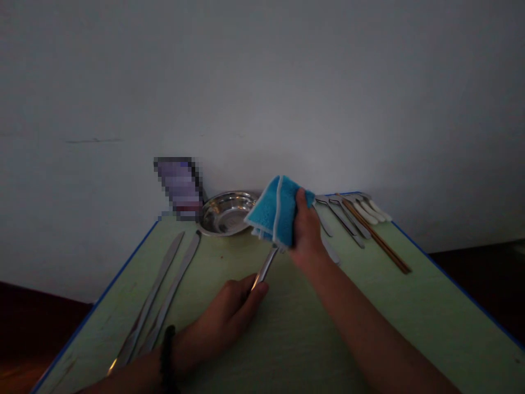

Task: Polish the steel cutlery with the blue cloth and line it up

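Observation:
My left hand (pixel 229 312) is closed on the handle end of a metal utensil (pixel 266 268) that slants up and to the right over the green table (pixel 287 339). Its far end is hidden inside a folded blue cloth (pixel 273 210). My right hand (pixel 305 232) grips that cloth, wrapped round the utensil's upper end. I cannot tell what kind of utensil it is.
A steel bowl (pixel 225 212) sits at the back by the wall, next to a blurred-out object (pixel 180 189). Two long table knives (pixel 162 295) lie on the left. Several spoons and a pair of chopsticks (pixel 375 235) lie at the back right.

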Motion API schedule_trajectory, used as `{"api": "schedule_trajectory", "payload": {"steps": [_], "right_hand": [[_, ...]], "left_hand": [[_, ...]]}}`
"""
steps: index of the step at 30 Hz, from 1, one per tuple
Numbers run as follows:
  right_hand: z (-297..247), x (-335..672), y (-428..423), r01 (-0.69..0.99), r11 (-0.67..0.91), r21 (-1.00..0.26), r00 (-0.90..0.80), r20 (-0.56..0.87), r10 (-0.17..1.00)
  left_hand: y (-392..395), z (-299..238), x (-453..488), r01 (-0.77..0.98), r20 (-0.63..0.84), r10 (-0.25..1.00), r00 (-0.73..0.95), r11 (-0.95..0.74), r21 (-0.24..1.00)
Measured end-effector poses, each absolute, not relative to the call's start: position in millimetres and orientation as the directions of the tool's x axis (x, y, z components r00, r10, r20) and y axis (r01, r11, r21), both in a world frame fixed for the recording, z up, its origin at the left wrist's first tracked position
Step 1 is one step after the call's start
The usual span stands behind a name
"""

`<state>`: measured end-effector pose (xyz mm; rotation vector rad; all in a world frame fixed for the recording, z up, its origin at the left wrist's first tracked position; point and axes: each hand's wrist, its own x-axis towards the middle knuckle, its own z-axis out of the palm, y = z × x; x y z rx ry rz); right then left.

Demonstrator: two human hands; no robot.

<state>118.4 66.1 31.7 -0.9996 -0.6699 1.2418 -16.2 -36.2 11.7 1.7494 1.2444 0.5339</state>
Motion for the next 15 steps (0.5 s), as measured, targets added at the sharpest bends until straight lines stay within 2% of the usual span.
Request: {"api": "schedule_trajectory", "payload": {"steps": [2, 6, 12, 15], "right_hand": [[35.0, 129.0, 72.3, -0.541, -0.035, -0.84, 0.229, -0.187, 0.955], [38.6, 146.0, 82.9, -0.647, 0.013, -0.763, 0.245, -0.191, 0.95], [40.9, 149.5, 84.1, -0.69, 0.087, -0.718, 0.293, -0.168, 0.941], [38.4, 136.7, 76.5, -0.66, 0.073, -0.748, 0.296, -0.17, 0.94]], "left_hand": [[-37.8, 11.5, -17.8, 0.537, -0.153, 0.887, 0.435, -0.119, 0.835], [-40.6, 13.1, -21.3, 0.531, -0.155, 0.861, 0.485, -0.149, 0.834], [-42.0, 15.1, -23.9, 0.515, -0.157, 0.866, 0.475, -0.129, 0.847], [-41.7, 13.0, -23.0, 0.483, -0.162, 0.87, 0.466, -0.097, 0.87]]}}
